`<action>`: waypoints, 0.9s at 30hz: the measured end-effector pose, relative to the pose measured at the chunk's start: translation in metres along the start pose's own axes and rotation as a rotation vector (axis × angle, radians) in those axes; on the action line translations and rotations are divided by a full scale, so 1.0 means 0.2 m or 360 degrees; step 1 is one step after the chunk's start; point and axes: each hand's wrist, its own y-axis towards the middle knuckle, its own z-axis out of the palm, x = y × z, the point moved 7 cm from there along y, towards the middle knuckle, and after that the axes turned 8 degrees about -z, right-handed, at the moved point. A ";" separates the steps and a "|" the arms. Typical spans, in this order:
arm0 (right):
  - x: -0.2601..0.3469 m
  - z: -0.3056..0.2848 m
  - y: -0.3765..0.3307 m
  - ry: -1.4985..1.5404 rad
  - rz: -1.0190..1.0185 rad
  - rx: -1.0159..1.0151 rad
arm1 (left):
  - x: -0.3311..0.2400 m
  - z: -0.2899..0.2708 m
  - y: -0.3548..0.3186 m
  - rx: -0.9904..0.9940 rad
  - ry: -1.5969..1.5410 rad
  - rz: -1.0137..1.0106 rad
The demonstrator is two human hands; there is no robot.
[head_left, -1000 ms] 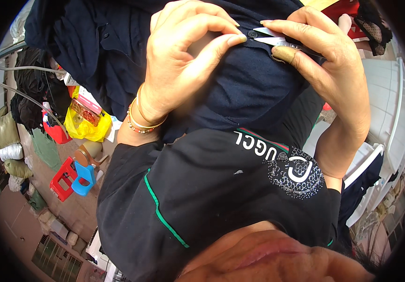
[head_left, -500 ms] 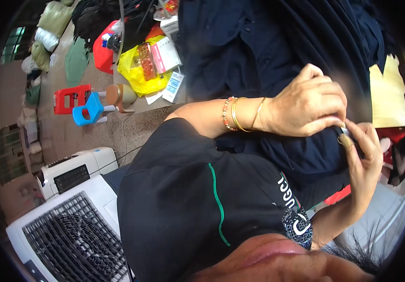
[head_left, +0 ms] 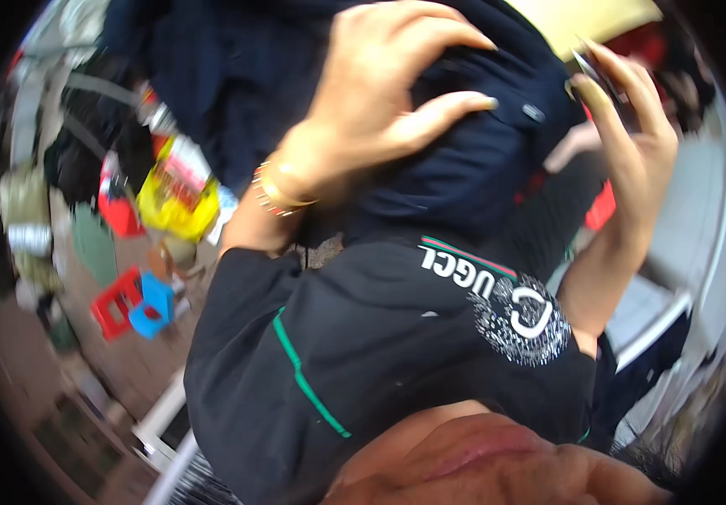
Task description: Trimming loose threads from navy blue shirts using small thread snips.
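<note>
Dark navy cloth (head_left: 455, 168) lies bunched across my lap and spreads up and to the left. Above it is my left hand (head_left: 380, 88), its thumb and fingers apart and nothing between them; gold bracelets circle that wrist. On the cloth by the left thumb tip shows a small pale shiny piece (head_left: 533, 112), too blurred to name. To the right, my right hand (head_left: 639, 126) is raised off the cloth, with thumb and fingers closed around a small pointed metal tool (head_left: 582, 61). Its exact kind is unclear.
A yellow plastic bag (head_left: 173, 206) with packets lies at the left. Beyond it are a red stool (head_left: 117, 305) and a blue stool (head_left: 154, 305). Yellowish sheet material (head_left: 590, 21) is at the top right. A pale grey surface (head_left: 674, 219) stands beside my right arm.
My hands were close together at the cloth and are now apart. The left has moved left and opened; the right has lifted away with the metal tool. The whole view has turned.
</note>
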 end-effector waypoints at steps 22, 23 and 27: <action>-0.04 0.05 -0.17 0.0123 -0.0039 0.0254 | 0.02 0.23 0.11 0.0706 -0.0265 -0.0128; -0.05 0.03 -0.14 0.0226 -0.0035 0.0273 | 0.03 0.22 0.12 0.0650 -0.0320 -0.0103; -0.05 -0.05 -0.02 0.0487 0.0426 0.0041 | 0.07 0.28 0.20 0.0917 -0.0666 -0.0657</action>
